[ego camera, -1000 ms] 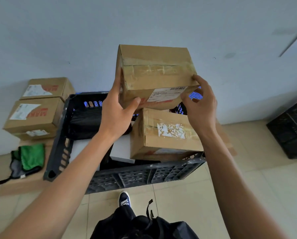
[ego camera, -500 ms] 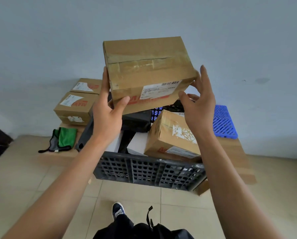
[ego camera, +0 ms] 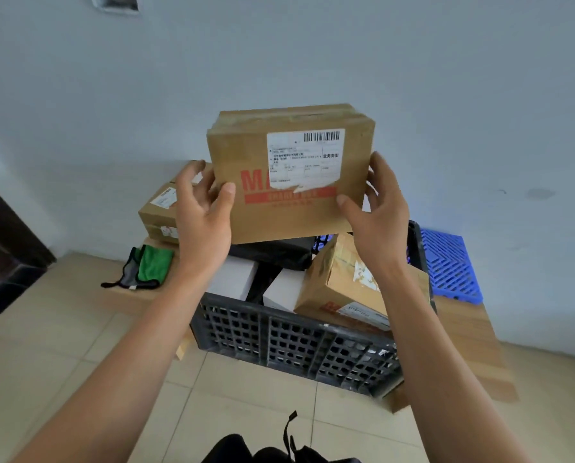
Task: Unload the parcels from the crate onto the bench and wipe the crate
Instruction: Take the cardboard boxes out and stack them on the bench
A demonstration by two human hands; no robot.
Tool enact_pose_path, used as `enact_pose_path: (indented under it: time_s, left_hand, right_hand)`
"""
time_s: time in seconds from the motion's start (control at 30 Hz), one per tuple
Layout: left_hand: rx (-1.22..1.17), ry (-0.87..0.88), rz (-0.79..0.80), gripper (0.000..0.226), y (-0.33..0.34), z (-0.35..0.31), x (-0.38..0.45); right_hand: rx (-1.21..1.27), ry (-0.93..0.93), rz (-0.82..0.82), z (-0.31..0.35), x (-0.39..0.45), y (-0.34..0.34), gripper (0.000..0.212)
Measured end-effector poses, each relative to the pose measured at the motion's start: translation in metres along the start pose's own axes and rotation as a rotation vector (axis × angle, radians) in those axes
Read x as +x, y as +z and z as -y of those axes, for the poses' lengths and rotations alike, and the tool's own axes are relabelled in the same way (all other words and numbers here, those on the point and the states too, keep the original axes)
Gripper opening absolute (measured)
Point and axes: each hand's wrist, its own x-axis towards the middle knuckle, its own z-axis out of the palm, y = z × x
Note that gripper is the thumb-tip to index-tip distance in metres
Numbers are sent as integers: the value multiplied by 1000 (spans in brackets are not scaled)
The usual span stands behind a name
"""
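Now both hands hold one cardboard parcel (ego camera: 291,172) up in the air above the black crate (ego camera: 293,342): the left hand (ego camera: 202,212) grips its left edge, the right hand (ego camera: 376,208) its right edge, label side facing the person. Other parcels (ego camera: 349,282) lie inside the crate on the low bench (ego camera: 463,345).

Both arms are bare, with no sleeves. The left hand (ego camera: 203,218) and the right hand (ego camera: 379,208) wear no gloves, rings or watch. Far below the fingers (ego camera: 226,192), dark black clothes (ego camera: 246,451) show, with a small black strap (ego camera: 288,429) sticking up.
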Motion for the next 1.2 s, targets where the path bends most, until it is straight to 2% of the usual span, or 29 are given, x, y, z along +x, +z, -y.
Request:
enact_pose_path:
  time_s: [0.03, 0.1, 0.2, 0.27, 0.33, 0.5, 0.8, 1.2]
  left_hand:
    - [-4, -1, -16, 36, -2, 1, 2]
    - [-9, -14, 10, 34, -8, 2, 3]
    - [60, -15, 125, 54, -18, 5, 2]
    - [127, -9, 191, 75, -25, 7, 1]
    - [232, 20, 250, 84, -31, 8, 2]
    - [441, 55, 295, 76, -41, 12, 3]
    - [412, 63, 299, 76, -81, 23, 20]
    - [461, 32, 199, 73, -215, 23, 58]
  right_hand:
    - [-27, -7, 30, 1, 0, 2, 82]
    - [-59, -20, 80, 3, -1, 5, 81]
    - [-12, -21, 150, 4, -6, 13, 84]
    - [-66, -53, 196, 5, -12, 21, 87]
    - [-147, -92, 248, 5, -16, 29, 86]
    - [-249, -112, 275, 4, -21, 43, 81]
    - [-337, -130, 275, 13, -29, 82, 81]
    - [-261, -139, 340, 52, -56, 214, 80]
